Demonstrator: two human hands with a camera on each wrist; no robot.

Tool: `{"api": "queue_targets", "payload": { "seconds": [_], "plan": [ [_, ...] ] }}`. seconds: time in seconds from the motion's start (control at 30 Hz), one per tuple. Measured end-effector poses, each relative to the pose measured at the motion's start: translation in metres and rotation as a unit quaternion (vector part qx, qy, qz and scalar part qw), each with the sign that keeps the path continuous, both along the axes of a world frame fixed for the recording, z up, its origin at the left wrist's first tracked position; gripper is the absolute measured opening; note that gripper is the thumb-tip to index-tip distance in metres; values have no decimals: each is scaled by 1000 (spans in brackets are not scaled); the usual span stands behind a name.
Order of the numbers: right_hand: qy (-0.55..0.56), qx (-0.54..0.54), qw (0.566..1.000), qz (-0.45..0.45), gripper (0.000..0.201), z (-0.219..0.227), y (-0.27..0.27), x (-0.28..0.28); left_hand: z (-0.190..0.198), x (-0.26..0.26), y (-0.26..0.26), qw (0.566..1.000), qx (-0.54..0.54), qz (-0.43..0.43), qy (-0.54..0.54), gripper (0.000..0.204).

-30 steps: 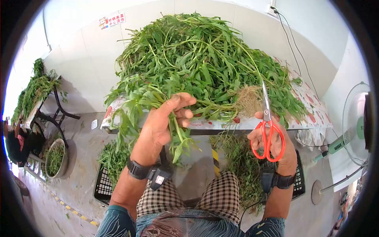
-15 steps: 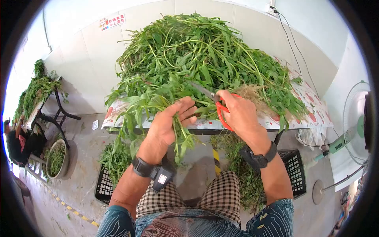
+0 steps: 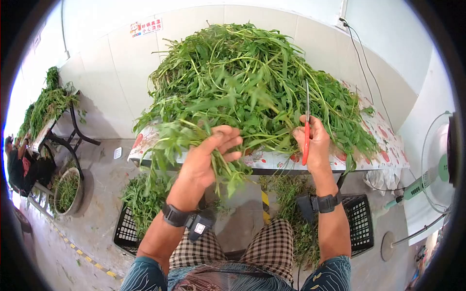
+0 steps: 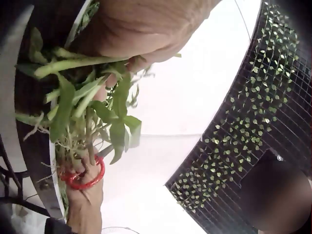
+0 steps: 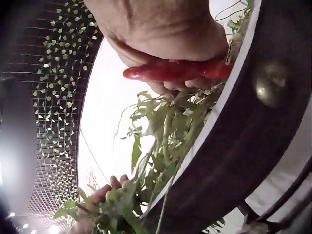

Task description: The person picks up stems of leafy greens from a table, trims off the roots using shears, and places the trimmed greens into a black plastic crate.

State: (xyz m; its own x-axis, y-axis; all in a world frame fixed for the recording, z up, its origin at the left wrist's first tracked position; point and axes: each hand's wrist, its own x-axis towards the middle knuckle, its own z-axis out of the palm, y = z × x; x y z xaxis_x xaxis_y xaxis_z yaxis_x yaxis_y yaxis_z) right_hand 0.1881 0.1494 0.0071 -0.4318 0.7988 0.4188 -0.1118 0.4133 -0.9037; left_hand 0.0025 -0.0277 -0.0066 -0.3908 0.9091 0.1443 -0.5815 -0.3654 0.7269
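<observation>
In the head view, the left hand [image 3: 200,162] grips a bunch of leafy green stems [image 3: 177,138], with cut-looking stem ends and leaves hanging below its palm. The right hand [image 3: 316,145] holds scissors by their red handles [image 3: 306,143], blades pointing up. Its fingertips are at the lower end of a blurred leafy stem [image 3: 264,99] from the heap [image 3: 228,63]. In the left wrist view, thin roots hang among the stems near the right hand [image 4: 84,190]. The right wrist view shows the red handle [image 5: 170,71] under the curled right hand.
The heap lies on a table with a patterned cover [image 3: 388,153]. Below stand black crates [image 3: 359,220] and loose greens [image 3: 291,199]. A fan [image 3: 439,167] is at right; a tub [image 3: 69,191], another plant-covered table and a person [image 3: 29,167] are at left.
The right hand swung left to the bunch with the scissors, then moved back right, blades now upright. A leafy stem has risen over the heap. The left hand stays almost in place.
</observation>
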Motion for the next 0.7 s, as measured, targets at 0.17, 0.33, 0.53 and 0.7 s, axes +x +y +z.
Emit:
{"api": "queue_targets", "payload": {
  "seconds": [0.17,0.33,0.53,0.7],
  "plan": [
    [29,-54,998,25,40,-1,1,1,11,-15,-7,998,-20,42,-51,22],
    [31,-46,998,39,40,-1,-5,2,28,-18,7,997,-29,-13,-63,29],
    [-23,23,997,76,41,-5,-9,4,22,-21,37,989,-106,-64,82,29],
    [28,-61,986,151,45,4,-7,21,21,-18,44,991,-133,7,22,25]
  ]
}}
